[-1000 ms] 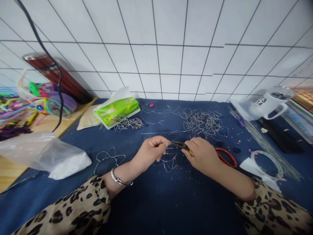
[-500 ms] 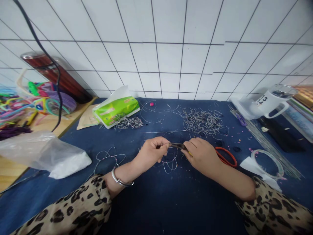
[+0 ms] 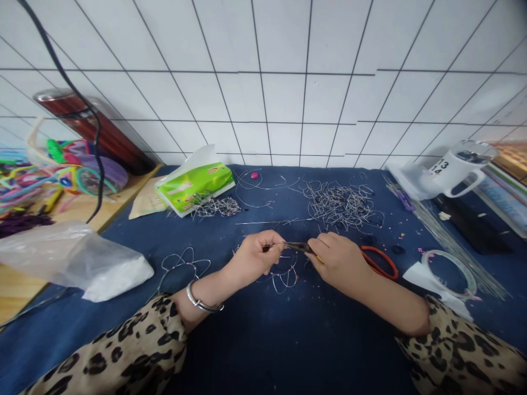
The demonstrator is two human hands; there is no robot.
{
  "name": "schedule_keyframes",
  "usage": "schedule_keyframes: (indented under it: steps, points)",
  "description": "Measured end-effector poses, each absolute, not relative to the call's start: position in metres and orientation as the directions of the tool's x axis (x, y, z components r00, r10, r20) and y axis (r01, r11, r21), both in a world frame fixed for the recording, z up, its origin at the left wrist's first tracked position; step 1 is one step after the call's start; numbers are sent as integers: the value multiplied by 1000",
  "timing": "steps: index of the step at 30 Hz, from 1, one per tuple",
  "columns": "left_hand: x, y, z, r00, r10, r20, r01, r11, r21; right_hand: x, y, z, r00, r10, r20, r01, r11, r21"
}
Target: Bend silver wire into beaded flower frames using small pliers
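Between my two hands, at the middle of the blue cloth, are the dark jaws of a pair of pliers (image 3: 300, 247). My right hand (image 3: 338, 262) is wrapped round their handles; a bit of yellow grip shows. Fingers pinched, my left hand (image 3: 258, 257) holds a piece of wire whose end meets the plier tips; most of it is hidden by the fingers. Just below lies a looped wire piece (image 3: 285, 281) with small beads, partly behind my left hand. Another looped wire shape (image 3: 184, 267) with pink beads rests left of my left wrist.
A tangled heap of wire offcuts (image 3: 341, 204) lies beyond my right hand. A green tissue pack (image 3: 196, 185) and a plastic bag (image 3: 94, 263) are on the left. To the right are an orange-red handle loop (image 3: 381, 262), a clear ring (image 3: 469, 280), straight wires (image 3: 457, 244) and a white mug (image 3: 458, 170).
Both hands keep nearly the same place and grip. The pliers have shifted very slightly; the rest of the view moves only a little with the camera.
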State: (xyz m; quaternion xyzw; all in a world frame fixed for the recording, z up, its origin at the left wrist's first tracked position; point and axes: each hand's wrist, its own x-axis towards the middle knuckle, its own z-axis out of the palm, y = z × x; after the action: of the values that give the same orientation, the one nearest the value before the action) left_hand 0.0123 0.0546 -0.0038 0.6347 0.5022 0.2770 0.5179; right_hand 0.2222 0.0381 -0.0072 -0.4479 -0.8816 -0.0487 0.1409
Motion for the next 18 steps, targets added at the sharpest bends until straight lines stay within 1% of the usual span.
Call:
schedule_keyframes:
  steps: [13, 18]
  points:
    - [10, 57, -3, 384, 909, -165, 365, 15, 931, 223, 37, -8, -559, 781, 278, 805, 592, -43]
    - [7, 61, 1, 451, 871, -196, 327, 43, 944, 226, 40, -5, -571, 773, 277, 798, 602, -36]
